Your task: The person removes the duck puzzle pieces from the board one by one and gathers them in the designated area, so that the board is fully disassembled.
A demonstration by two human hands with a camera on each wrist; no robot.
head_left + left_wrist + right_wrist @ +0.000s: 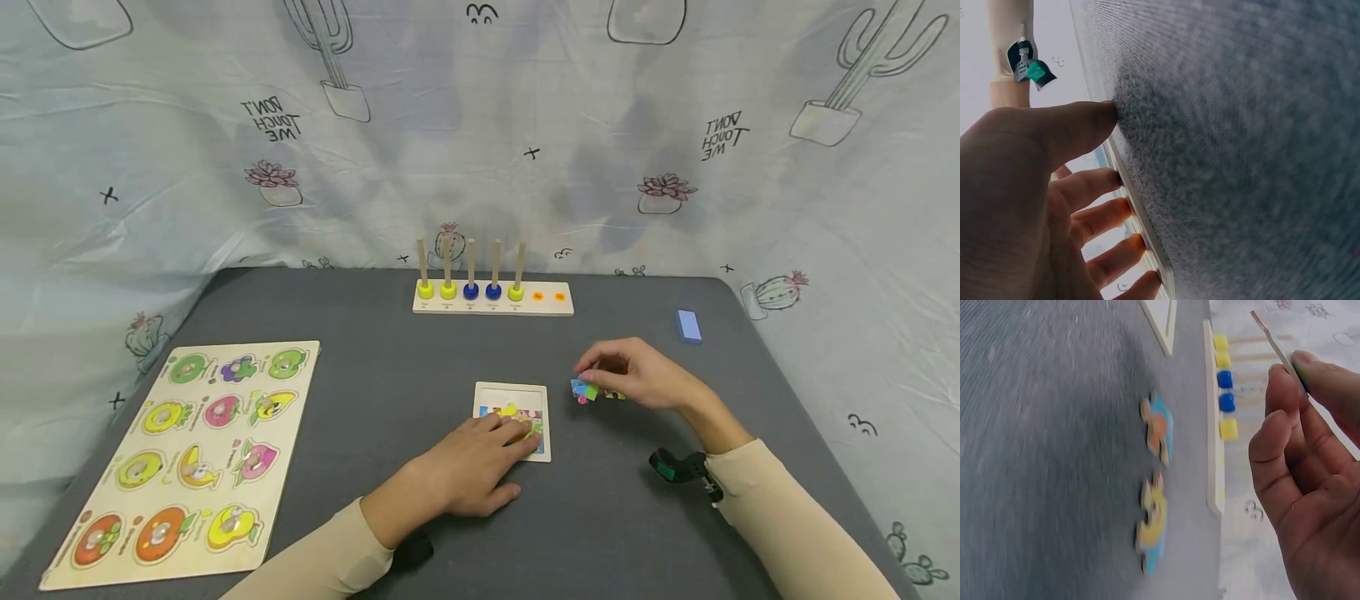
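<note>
My left hand (480, 467) rests with spread fingers on a small framed jigsaw puzzle (512, 387), whose colourful pieces are partly covered by those fingers. In the left wrist view, the fingertips touch the puzzle along its pale edge and the thumb lies on the grey tabletop. To the right, my right hand (637, 372) pinches a jigsaw piece (1280, 353) between thumb and fingers, raised above the table. Below it, two loose jigsaw pieces, one blue and orange (1159, 427), one yellow and blue (1154, 526), lie on the tabletop.
A wooden peg board (492, 307) with yellow and blue rings stands at the back. A large fruit puzzle board (225, 467) lies at the left. One blue block (688, 327) sits at the back right. Behind the table hangs a patterned cloth (480, 108).
</note>
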